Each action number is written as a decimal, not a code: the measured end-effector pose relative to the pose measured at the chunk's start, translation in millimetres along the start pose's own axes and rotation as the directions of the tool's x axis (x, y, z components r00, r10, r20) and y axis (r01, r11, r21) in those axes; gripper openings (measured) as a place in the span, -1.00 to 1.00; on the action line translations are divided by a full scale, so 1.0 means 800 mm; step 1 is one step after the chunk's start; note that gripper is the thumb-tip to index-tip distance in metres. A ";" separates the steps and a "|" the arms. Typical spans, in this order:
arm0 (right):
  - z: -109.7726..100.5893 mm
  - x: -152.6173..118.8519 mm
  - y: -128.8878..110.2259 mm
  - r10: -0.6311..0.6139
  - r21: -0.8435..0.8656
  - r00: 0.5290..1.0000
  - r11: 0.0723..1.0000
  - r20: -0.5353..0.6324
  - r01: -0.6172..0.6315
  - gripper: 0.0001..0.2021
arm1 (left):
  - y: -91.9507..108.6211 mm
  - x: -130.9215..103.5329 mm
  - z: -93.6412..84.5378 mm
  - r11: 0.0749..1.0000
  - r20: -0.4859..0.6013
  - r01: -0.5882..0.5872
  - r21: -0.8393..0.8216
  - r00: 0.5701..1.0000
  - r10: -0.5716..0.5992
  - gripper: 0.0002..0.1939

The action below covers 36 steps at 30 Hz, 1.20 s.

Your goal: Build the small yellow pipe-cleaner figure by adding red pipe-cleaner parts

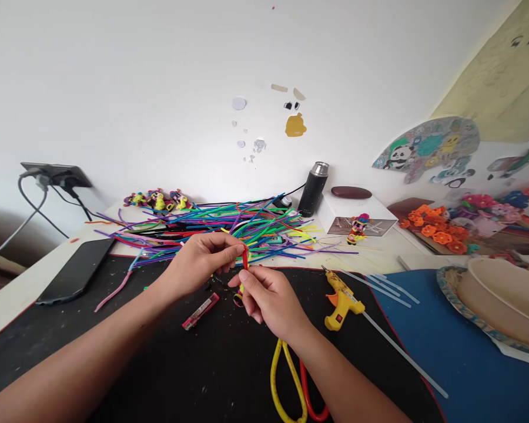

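Between my two hands a short red pipe cleaner stands nearly upright. Its upper end is pinched by the thumb and finger of my left hand. My right hand grips the lower end. Partly hidden behind the right fingers is a small yellow and dark piece; whether a hand touches it I cannot tell. Scissors with yellow and red handles lie under my right forearm, their blades out of sight. Left of the hands, a pink lighter-like case rests on the black mat.
Loose colourful pipe cleaners spread behind the hands. A yellow glue gun with a long glue stick lies at right, near a figurine, a black thermos and a white box. A phone lies at left.
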State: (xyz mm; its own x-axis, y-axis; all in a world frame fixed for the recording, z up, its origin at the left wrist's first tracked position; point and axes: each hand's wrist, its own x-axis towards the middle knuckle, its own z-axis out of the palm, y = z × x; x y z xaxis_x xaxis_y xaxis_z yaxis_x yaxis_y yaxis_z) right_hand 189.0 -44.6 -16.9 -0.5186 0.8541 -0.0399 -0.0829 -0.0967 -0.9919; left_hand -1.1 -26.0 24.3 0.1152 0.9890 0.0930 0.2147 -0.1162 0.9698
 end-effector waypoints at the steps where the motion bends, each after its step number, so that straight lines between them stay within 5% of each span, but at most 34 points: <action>1: -0.001 0.000 0.002 0.000 -0.002 1.000 1.000 0.012 0.000 -0.47 | 0.000 0.001 -0.001 1.000 0.001 -0.001 -0.009 1.000 0.001 -0.67; 9: -0.004 0.011 0.013 0.055 0.107 0.988 0.992 0.147 -0.071 -0.41 | 0.015 0.004 -0.018 0.983 -0.082 -0.038 -0.180 0.996 0.023 -0.73; 14: -0.016 0.017 0.004 0.039 0.109 0.999 0.993 -0.026 -0.036 -0.42 | 0.016 0.006 -0.030 0.977 -0.102 -0.066 -0.202 0.994 0.046 -0.74; 19: -0.038 -0.016 -0.012 0.043 -0.195 0.987 0.978 -0.152 -0.073 -0.50 | 0.016 0.007 -0.036 0.982 -0.167 -0.102 -0.157 0.983 0.076 -0.75; 22: -0.049 -0.053 -0.019 0.067 -0.498 0.981 0.854 -0.184 -0.152 -0.63 | 0.020 0.005 -0.036 0.985 -0.171 -0.102 -0.140 0.982 0.078 -0.75; 26: -0.054 -0.104 -0.031 0.082 -0.820 0.981 0.539 -0.176 -0.192 -0.70 | 0.023 0.004 -0.033 0.983 -0.153 -0.095 -0.157 0.986 0.071 -0.72; 31: -0.034 -0.145 -0.033 0.205 -0.946 0.966 0.252 -0.155 -0.205 -0.49 | 0.022 0.007 -0.032 0.979 -0.174 -0.111 -0.171 0.981 0.081 -0.68; 36: -0.016 -0.156 -0.015 0.211 -0.955 0.955 0.169 -0.207 -0.244 -0.39 | 0.021 0.006 -0.028 0.976 -0.181 -0.125 -0.181 0.979 0.092 -0.67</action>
State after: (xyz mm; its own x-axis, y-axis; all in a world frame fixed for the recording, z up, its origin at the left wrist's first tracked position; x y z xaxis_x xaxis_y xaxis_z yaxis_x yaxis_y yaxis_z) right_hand 265.4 -143.4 -1.1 -0.3372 0.9012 -0.2724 0.9251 0.2636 -0.2734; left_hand -19.0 -21.3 46.5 -0.0434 0.9744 0.2207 0.0194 -0.2201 0.9753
